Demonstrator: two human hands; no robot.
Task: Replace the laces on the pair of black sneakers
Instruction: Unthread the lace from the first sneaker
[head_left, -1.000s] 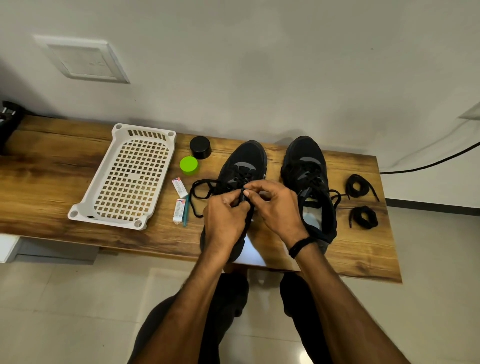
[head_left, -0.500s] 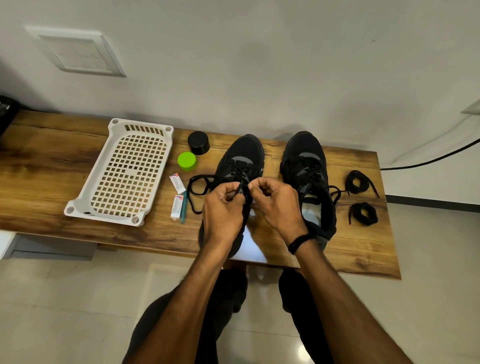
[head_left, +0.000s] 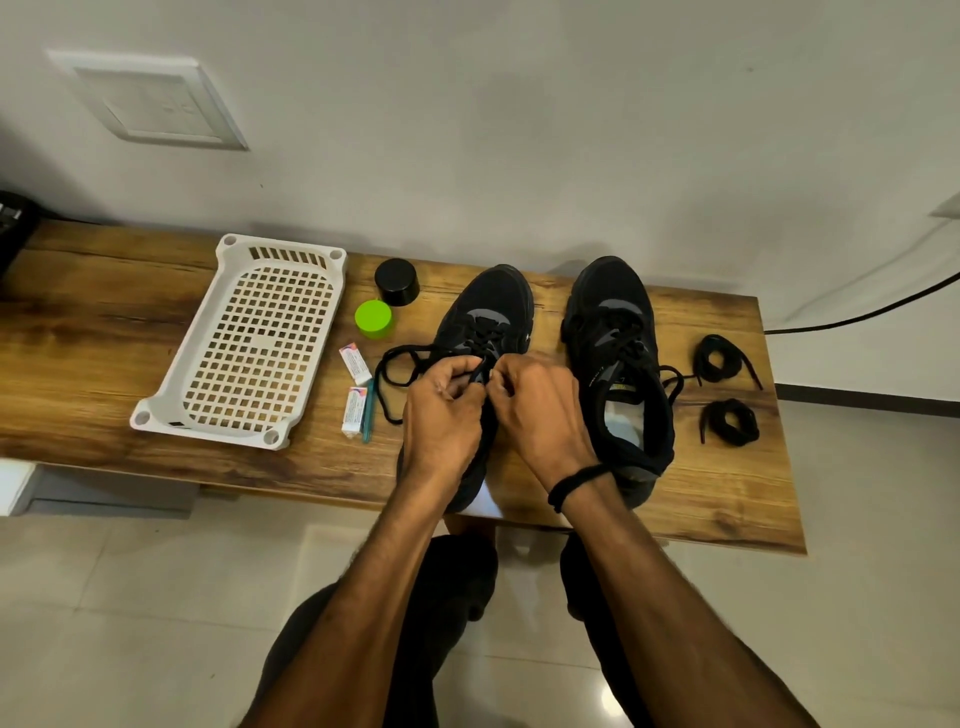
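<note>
Two black sneakers stand side by side on a wooden bench (head_left: 104, 332), toes toward the wall. The left sneaker (head_left: 488, 306) has a black lace (head_left: 400, 369) trailing in a loop to its left. My left hand (head_left: 441, 415) and my right hand (head_left: 540, 410) meet over this shoe's eyelets, fingers curled, both pinching the lace between them. The shoe's heel half is hidden under my hands. The right sneaker (head_left: 618, 358) stands untouched, with a loose lace end hanging at its right side. Two coiled black laces (head_left: 719, 358) (head_left: 732, 421) lie right of it.
A white perforated plastic basket (head_left: 249, 348) lies at the left. Beside it are a black cap (head_left: 397, 281), a green lid (head_left: 373, 318), two small white packets (head_left: 355, 359) (head_left: 355, 410) and a teal pen (head_left: 369, 410). A black cable (head_left: 857, 317) runs along the wall at right.
My hands have drawn closer together over the left sneaker's eyelets. The lace loop at the left lies slightly different. The right sneaker and coiled laces have not moved.
</note>
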